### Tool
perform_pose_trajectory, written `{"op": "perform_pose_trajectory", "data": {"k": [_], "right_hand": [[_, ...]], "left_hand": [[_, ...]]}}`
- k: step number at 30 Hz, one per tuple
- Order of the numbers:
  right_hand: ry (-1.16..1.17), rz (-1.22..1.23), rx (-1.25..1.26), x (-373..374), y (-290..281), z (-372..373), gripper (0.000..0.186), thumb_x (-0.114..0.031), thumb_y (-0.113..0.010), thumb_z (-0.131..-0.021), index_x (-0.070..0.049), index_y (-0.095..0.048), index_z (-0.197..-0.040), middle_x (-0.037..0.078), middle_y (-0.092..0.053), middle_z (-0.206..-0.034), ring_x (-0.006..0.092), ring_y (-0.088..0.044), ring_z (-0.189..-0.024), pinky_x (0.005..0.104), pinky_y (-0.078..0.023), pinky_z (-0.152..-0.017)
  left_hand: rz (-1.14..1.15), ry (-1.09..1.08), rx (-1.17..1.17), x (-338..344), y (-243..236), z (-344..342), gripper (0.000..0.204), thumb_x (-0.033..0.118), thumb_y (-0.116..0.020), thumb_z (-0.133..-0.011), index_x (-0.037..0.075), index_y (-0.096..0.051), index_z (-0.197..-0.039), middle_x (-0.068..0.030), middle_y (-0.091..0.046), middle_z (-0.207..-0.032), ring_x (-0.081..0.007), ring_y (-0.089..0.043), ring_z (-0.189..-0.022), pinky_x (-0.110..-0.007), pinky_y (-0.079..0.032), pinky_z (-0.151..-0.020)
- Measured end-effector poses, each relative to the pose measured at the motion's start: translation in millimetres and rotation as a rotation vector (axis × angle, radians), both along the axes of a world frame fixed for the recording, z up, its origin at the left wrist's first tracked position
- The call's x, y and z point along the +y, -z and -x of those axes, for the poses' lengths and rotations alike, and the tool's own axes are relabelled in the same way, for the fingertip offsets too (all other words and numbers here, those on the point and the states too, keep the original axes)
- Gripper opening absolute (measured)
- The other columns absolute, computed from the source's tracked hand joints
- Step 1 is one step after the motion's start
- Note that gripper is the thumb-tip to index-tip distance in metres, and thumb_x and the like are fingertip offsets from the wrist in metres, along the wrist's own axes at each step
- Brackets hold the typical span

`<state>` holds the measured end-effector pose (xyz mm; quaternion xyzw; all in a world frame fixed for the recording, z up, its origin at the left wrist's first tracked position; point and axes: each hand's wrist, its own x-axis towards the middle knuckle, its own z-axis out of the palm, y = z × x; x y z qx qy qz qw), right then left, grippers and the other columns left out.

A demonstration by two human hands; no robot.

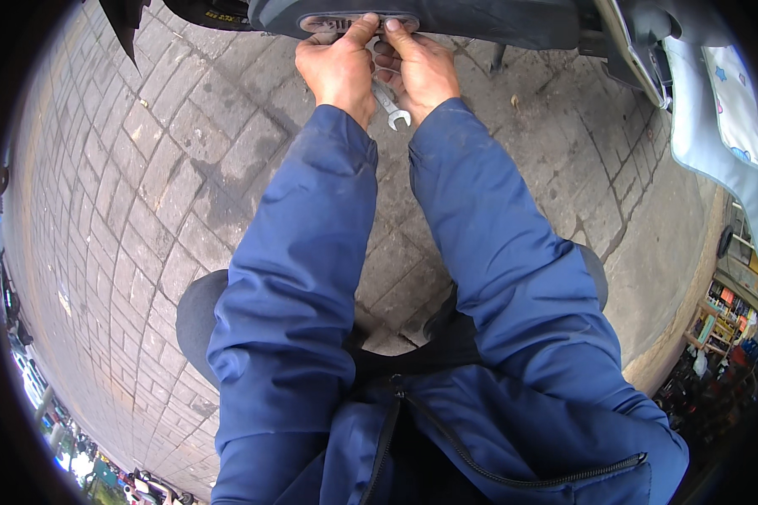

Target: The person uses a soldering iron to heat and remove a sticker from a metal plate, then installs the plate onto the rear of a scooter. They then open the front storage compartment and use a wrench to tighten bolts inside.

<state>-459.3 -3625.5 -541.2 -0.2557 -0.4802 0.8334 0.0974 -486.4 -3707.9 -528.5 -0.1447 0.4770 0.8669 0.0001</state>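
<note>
At the top, both thumbs press on a pale oval insert (324, 24) set in the dark plastic panel (497, 23) of a vehicle. My left hand (337, 74) is closed at the panel's lower edge, its fingers mostly hidden behind the hand and the rim. Beside it, my right hand (425, 71) has its fingers curled under the panel. An open-end wrench (392, 113) sticks out from those curled fingers, its jaw pointing down toward me. The other end of the wrench is out of sight.
Grey paving bricks (143, 210) with dark stains lie underneath. A light-blue printed cloth cover (699, 126) hangs from the vehicle at the right, near a metal bar (632, 55). Cluttered shelves (720, 316) stand at the far right. My knees flank my forearms.
</note>
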Motion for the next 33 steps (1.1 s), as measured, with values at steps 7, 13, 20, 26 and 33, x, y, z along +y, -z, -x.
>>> {"op": "perform_pose_trajectory", "data": {"k": [7, 13, 20, 26, 33], "right_hand": [[0.0, 0.164, 0.122, -1.6, 7.5, 2.8, 0.01, -0.006, -0.069, -0.084, 0.003, -0.065, -0.082, 0.007, -0.064, -0.075, 0.0146, -0.057, -0.064, 0.0283, -0.044, -0.058], [0.011, 0.247, 0.15, -1.5, 11.0, 3.5, 0.006, -0.001, -0.065, -0.084, 0.005, -0.063, -0.085, 0.009, -0.063, -0.074, 0.0163, -0.057, -0.063, 0.0297, -0.045, -0.057], [-0.016, 0.122, 0.143, 3.3, 20.3, 6.9, 0.005, -0.002, -0.066, -0.083, 0.002, -0.065, -0.082, 0.009, -0.065, -0.072, 0.0159, -0.059, -0.061, 0.0291, -0.047, -0.057], [-0.047, -0.237, 0.1, 10.2, 20.5, 4.0, 0.011, -0.007, -0.068, -0.084, 0.003, -0.066, -0.078, 0.008, -0.066, -0.071, 0.0146, -0.06, -0.062, 0.0275, -0.046, -0.056], [0.016, 0.115, 0.164, 0.1, 21.2, 6.4, 0.008, -0.004, -0.068, -0.084, 0.004, -0.067, -0.081, 0.009, -0.066, -0.071, 0.0139, -0.061, -0.063, 0.0271, -0.048, -0.057]], "left_hand": [[-0.005, 0.008, 0.002, 1.4, -6.0, 0.1, 0.013, -0.004, -0.074, -0.075, -0.001, -0.061, -0.073, -0.0044, -0.059, -0.065, -0.0096, -0.048, -0.045, -0.026, -0.035, -0.04], [-0.013, 0.026, -0.019, 0.9, -9.8, -1.7, 0.011, -0.002, -0.073, -0.077, -0.001, -0.063, -0.077, -0.0062, -0.062, -0.069, -0.01, -0.049, -0.047, -0.026, -0.038, -0.041], [0.018, 0.053, -0.053, 0.4, -13.2, -1.9, 0.01, 0.0, -0.073, -0.078, -0.001, -0.063, -0.081, -0.0078, -0.065, -0.072, -0.01, -0.048, -0.05, -0.025, -0.038, -0.045], [0.002, 0.05, -0.069, -1.7, -11.1, 0.1, 0.008, -0.001, -0.072, -0.079, 0.0, -0.063, -0.08, -0.0056, -0.062, -0.069, -0.0101, -0.048, -0.051, -0.025, -0.039, -0.046], [-0.052, 0.034, -0.109, 1.2, -15.2, 1.2, 0.012, -0.006, -0.069, -0.078, -0.001, -0.06, -0.072, -0.0042, -0.058, -0.064, -0.0104, -0.048, -0.048, -0.026, -0.037, -0.042]]}}
